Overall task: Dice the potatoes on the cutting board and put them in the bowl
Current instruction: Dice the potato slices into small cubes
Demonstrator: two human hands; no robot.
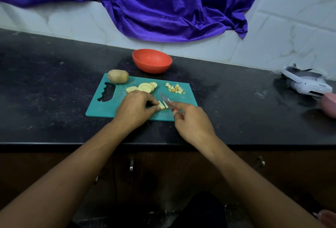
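Across the whole near side, a black counter (54, 85), with a purple cloth (163, 5) hanging on the far wall. Lying flat on the counter, a teal cutting board (101, 108). Just past its far edge, a red bowl (152, 67), standing upright, not touching the board.

Over the near part of the board, a left hand (133, 107), with finger and thumb curled in, pinching a small bunch of potato strips (162, 105). Just to the right, a right hand (192, 120), wrapped tight round a knife (164, 99), with one finger stretched out toward the blade.

On the far left corner of the board, one whole potato (118, 76). Near the middle, a pile of round potato slices (144, 87). Knife blade tilted, touching the right side of the strips. On the far right part of the board, a little heap of potato cubes (175, 88).
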